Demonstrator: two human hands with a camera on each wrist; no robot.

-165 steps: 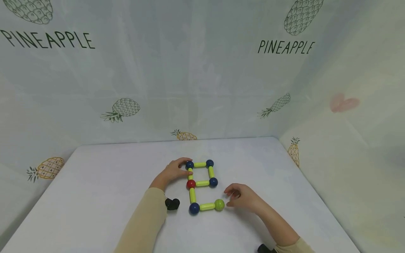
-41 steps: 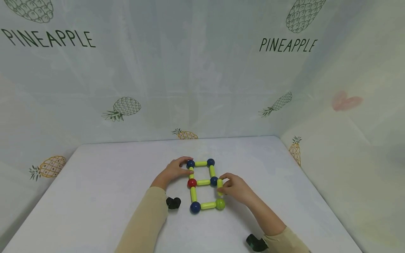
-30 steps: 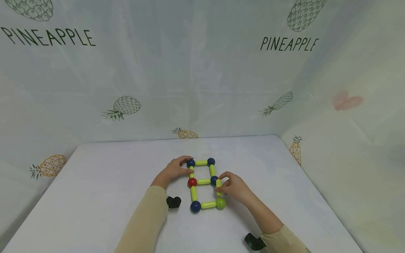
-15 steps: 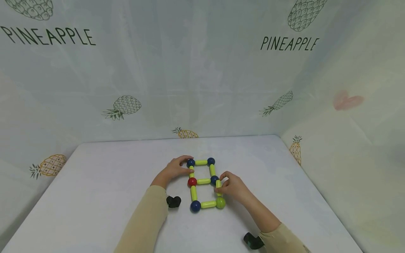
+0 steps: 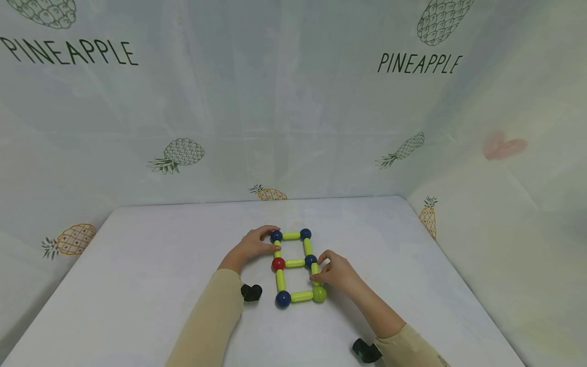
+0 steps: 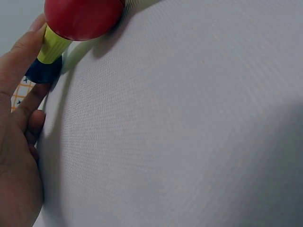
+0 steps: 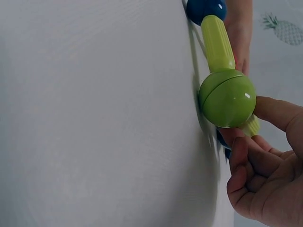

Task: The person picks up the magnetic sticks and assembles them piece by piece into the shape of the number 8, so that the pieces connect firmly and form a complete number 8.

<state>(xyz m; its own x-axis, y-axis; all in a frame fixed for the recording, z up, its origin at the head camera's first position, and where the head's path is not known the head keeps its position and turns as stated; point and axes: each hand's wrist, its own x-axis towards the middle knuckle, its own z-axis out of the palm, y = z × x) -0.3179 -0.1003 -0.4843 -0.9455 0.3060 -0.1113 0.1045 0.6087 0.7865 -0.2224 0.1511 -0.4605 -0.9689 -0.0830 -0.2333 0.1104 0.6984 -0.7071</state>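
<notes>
A flat figure of yellow-green rods and balls lies on the white table, forming two stacked squares. Its balls are blue, apart from a red ball (image 5: 278, 263) at middle left and a light green ball (image 5: 319, 294) at near right. My left hand (image 5: 250, 245) holds the far-left corner, thumb along a rod (image 6: 53, 46) and fingers by the blue ball (image 5: 276, 236). Between finger and thumb, my right hand (image 5: 340, 271) pinches the right-side rod (image 5: 315, 269), which stands in line between a blue ball (image 5: 311, 260) and the green one. In the right wrist view the green ball partly hides that rod.
Dark wrist-worn pieces show beside the left sleeve (image 5: 251, 292) and the right sleeve (image 5: 366, 350). A pale cloth (image 5: 293, 102) printed with pineapples hangs behind the table (image 5: 160, 285) and along its sides.
Empty and near the green ball 5.5 seconds ago, my right hand now pinches a rod. Lately that rod has shifted slightly left, into line between the balls. The left hand stays in place.
</notes>
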